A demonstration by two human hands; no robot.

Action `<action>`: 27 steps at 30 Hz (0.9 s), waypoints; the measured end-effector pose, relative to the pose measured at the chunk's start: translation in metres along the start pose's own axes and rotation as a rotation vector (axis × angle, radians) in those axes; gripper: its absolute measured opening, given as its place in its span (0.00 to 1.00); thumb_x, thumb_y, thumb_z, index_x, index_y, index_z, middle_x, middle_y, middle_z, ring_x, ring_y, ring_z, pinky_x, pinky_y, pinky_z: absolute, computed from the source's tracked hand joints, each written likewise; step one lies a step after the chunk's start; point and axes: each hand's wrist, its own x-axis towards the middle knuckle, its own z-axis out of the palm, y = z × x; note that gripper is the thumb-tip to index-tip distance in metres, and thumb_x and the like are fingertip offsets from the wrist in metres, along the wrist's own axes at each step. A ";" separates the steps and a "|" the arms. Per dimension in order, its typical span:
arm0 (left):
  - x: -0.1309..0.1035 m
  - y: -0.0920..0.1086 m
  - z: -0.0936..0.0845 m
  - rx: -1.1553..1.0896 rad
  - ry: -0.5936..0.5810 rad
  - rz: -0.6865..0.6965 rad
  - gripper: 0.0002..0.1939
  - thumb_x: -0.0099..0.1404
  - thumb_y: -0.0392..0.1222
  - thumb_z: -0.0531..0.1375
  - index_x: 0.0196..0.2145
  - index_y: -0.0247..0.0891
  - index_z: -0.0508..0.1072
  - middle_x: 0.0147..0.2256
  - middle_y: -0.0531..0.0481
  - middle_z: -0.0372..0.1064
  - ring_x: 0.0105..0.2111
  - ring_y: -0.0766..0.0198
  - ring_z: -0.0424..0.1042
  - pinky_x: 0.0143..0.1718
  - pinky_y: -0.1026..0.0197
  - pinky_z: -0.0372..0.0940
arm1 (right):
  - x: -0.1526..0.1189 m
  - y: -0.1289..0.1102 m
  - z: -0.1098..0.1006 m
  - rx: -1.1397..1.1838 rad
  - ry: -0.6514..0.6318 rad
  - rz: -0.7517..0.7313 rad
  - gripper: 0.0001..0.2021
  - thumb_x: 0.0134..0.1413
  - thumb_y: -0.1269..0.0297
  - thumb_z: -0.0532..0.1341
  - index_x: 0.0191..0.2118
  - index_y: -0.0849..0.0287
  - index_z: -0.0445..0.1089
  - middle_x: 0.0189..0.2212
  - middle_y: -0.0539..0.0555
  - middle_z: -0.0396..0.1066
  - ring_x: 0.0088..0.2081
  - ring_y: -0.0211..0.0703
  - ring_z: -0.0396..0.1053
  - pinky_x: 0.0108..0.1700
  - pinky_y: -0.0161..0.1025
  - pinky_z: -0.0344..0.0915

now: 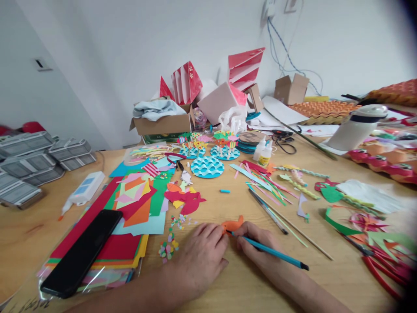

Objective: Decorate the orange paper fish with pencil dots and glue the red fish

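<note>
On the tabletop between my two hands lies a small orange paper fish (pixel 233 224). My left hand (pixel 205 254) rests palm down with its fingers together, the fingertips holding the fish's left end against the wood. A blue felt-tip pen (pixel 273 251) is gripped in my right hand (pixel 257 250), its dark tip touching the fish's left end. Left of my left hand are small round paper bits (pixel 168 245). Beyond them lie red paper cut-outs (pixel 187 200). A short blue pen cap (pixel 224 191) sits farther up the table.
A black phone (pixel 83 252) lies on stacked coloured paper (pixel 130 250) at left, near a glue gun (pixel 83 191). Blue wavy discs (pixel 207 167), glue bottles (pixel 265 152) and paper strips (pixel 260 178) stand ahead. At right are a wooden stick (pixel 302 232) and red-handled scissors (pixel 374 261).
</note>
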 end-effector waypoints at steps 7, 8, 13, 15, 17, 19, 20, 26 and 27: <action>0.000 0.000 0.000 -0.006 -0.001 -0.003 0.17 0.62 0.42 0.57 0.47 0.34 0.64 0.49 0.46 0.61 0.50 0.57 0.58 0.54 0.54 0.52 | 0.000 -0.004 -0.001 -0.014 -0.003 0.020 0.05 0.48 0.68 0.52 0.27 0.58 0.63 0.21 0.48 0.66 0.24 0.36 0.63 0.27 0.33 0.59; 0.001 0.000 0.001 -0.005 -0.001 -0.002 0.17 0.62 0.42 0.56 0.47 0.35 0.64 0.49 0.46 0.61 0.50 0.57 0.58 0.54 0.54 0.52 | 0.000 -0.005 -0.001 -0.008 -0.007 0.024 0.05 0.48 0.68 0.51 0.27 0.58 0.63 0.21 0.48 0.66 0.24 0.36 0.63 0.27 0.33 0.59; 0.001 0.000 0.002 0.006 0.004 0.004 0.16 0.62 0.43 0.56 0.46 0.34 0.64 0.49 0.46 0.61 0.49 0.57 0.58 0.53 0.55 0.53 | 0.000 -0.007 -0.002 -0.010 0.005 0.021 0.05 0.47 0.68 0.51 0.25 0.58 0.62 0.20 0.48 0.66 0.24 0.36 0.63 0.26 0.33 0.59; 0.001 0.000 0.001 0.008 0.008 0.003 0.17 0.61 0.43 0.57 0.46 0.34 0.64 0.49 0.45 0.61 0.49 0.57 0.58 0.53 0.55 0.53 | 0.000 -0.004 -0.001 -0.015 0.016 0.027 0.05 0.47 0.68 0.52 0.26 0.58 0.63 0.20 0.48 0.67 0.23 0.36 0.63 0.26 0.33 0.58; 0.001 0.000 0.001 0.007 0.009 0.004 0.17 0.62 0.43 0.57 0.47 0.34 0.64 0.49 0.46 0.61 0.49 0.57 0.58 0.53 0.55 0.53 | 0.000 -0.002 0.000 -0.004 0.015 0.025 0.05 0.47 0.68 0.52 0.27 0.58 0.64 0.21 0.48 0.67 0.23 0.37 0.63 0.26 0.33 0.59; 0.001 0.000 0.001 0.008 0.011 0.001 0.17 0.62 0.42 0.56 0.47 0.34 0.64 0.49 0.46 0.61 0.49 0.57 0.58 0.53 0.55 0.53 | 0.000 0.000 0.001 0.011 -0.002 0.009 0.05 0.48 0.68 0.51 0.27 0.58 0.64 0.22 0.48 0.67 0.24 0.37 0.63 0.28 0.33 0.60; 0.001 0.000 0.002 0.010 0.011 0.000 0.17 0.62 0.42 0.56 0.47 0.34 0.64 0.49 0.46 0.61 0.49 0.57 0.58 0.53 0.55 0.53 | 0.000 0.000 0.001 0.013 -0.007 0.001 0.05 0.48 0.67 0.51 0.27 0.58 0.64 0.22 0.48 0.67 0.24 0.37 0.63 0.28 0.34 0.60; 0.000 -0.001 0.003 0.008 0.004 0.007 0.17 0.62 0.43 0.56 0.47 0.35 0.64 0.49 0.46 0.61 0.49 0.58 0.58 0.53 0.55 0.53 | -0.001 0.001 -0.004 0.038 0.040 0.038 0.05 0.47 0.67 0.52 0.26 0.58 0.63 0.20 0.47 0.65 0.22 0.36 0.61 0.25 0.32 0.57; 0.000 -0.001 0.003 0.006 0.003 0.008 0.16 0.62 0.42 0.56 0.47 0.35 0.64 0.49 0.47 0.61 0.50 0.58 0.58 0.53 0.55 0.53 | -0.002 0.001 -0.005 0.040 0.048 0.045 0.05 0.47 0.67 0.52 0.26 0.57 0.62 0.20 0.47 0.65 0.23 0.36 0.61 0.25 0.32 0.57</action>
